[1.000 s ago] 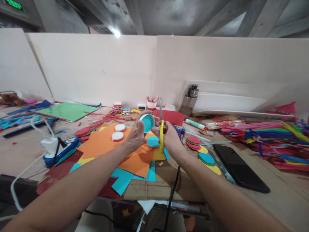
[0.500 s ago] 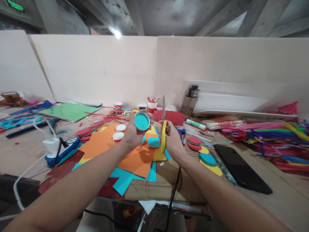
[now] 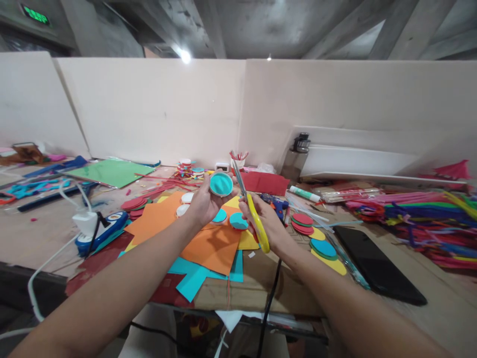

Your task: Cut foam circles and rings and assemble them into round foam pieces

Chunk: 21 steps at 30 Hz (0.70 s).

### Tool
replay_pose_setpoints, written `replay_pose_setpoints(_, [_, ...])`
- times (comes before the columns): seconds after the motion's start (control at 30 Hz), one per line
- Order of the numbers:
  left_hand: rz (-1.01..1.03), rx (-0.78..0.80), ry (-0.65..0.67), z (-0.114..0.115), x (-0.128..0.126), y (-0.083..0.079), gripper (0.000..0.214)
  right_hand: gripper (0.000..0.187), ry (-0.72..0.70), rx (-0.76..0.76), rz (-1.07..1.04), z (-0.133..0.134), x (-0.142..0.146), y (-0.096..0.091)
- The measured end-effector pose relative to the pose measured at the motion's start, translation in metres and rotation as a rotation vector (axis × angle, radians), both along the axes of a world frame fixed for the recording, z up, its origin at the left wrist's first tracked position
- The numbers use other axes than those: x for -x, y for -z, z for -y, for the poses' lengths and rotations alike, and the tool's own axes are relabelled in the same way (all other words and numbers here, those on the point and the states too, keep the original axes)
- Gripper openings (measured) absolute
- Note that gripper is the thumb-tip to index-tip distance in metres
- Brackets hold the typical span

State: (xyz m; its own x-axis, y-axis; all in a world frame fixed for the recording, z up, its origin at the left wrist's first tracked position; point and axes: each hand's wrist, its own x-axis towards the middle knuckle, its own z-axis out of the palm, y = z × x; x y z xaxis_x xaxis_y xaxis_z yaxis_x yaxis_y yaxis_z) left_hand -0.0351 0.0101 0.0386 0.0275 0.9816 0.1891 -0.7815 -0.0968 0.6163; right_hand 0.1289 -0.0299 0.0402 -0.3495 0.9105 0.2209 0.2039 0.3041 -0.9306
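My left hand (image 3: 207,205) is closed round a small round cup-like piece (image 3: 221,184) with a blue-green disc in its face, tilted toward me. In my right hand (image 3: 266,219) are yellow-handled scissors (image 3: 258,221), blades pointing up and left, close beside the round piece. Whether the blades touch it I cannot tell. Beneath my hands lie orange sheets (image 3: 208,253) and blue sheets (image 3: 192,283). Two more round pieces with blue tops, one of them (image 3: 238,221) near my right fingers, rest on the sheets. White-topped round pieces (image 3: 187,198) are partly hidden behind my left hand.
To the right are stacked coloured discs (image 3: 323,248), a black phone (image 3: 376,263) and bundles of pipe cleaners (image 3: 413,214). A dark bottle (image 3: 296,156) stands at the back. On the left is a blue power strip (image 3: 100,231) with a white cable. A black cable (image 3: 274,293) hangs over the front edge.
The scissors have swung from upright to leaning left, their blades now nearer the round piece. That piece has tilted a little in my left hand.
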Motion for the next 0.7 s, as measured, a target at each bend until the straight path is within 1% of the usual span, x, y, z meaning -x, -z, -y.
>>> replay_pose_setpoints(0.1, [-0.007,0.032,0.025,0.0019,0.0,-0.0015,0.042,0.04,-0.019,-0.012,0.107,-0.0012,-0.0009,-0.0011])
replay_pose_setpoints(0.23, [-0.012,0.007,0.072,0.002,0.0002,-0.0015,0.042,0.042,-0.039,-0.017,0.181,0.0,-0.001,-0.0031])
replay_pose_setpoints(0.5, [0.01,0.044,0.084,-0.0023,0.0029,0.0003,0.041,0.037,-0.046,0.058,0.114,-0.0026,-0.0018,-0.0001])
replay_pose_setpoints(0.6, [0.016,0.052,0.099,-0.0019,0.0044,-0.0012,0.043,0.037,-0.072,0.107,0.076,0.0006,-0.0015,-0.0028])
replay_pose_setpoints(0.7, [-0.006,0.079,0.076,-0.0003,0.0044,-0.0036,0.044,0.037,-0.097,0.132,0.022,0.0055,-0.0013,-0.0076])
